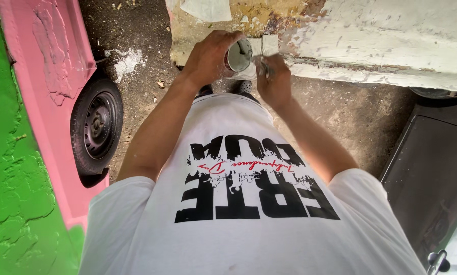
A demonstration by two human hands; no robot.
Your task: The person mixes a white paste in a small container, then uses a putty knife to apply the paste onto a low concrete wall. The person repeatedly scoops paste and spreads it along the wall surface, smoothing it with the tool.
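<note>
Filler sits grey and wet in the can (238, 55), which the left hand (208, 57) grips around its side, tilted toward the person, just in front of the white panel (381, 46). The right hand (275, 80) is closed on a thin metal tool (263, 65), likely a putty knife, its tip near the can's rim. The two hands are close together, almost touching.

The tilt is the main risk: with the can's mouth leaning this way, a loose grip or a hard scrape of the tool could slop filler onto the shirt (238, 214) or the dirt ground (340, 107). A loaded blade could also drip before reaching the panel.

The tool's blade is mostly hidden behind the right hand, so its shape and load cannot be told. The can's depth and fill level are unclear. Feet are covered by the torso. The pink car (50, 66) and its wheel (97, 126) are cut off at left; a dark panel (432, 173) is cut off at right.
</note>
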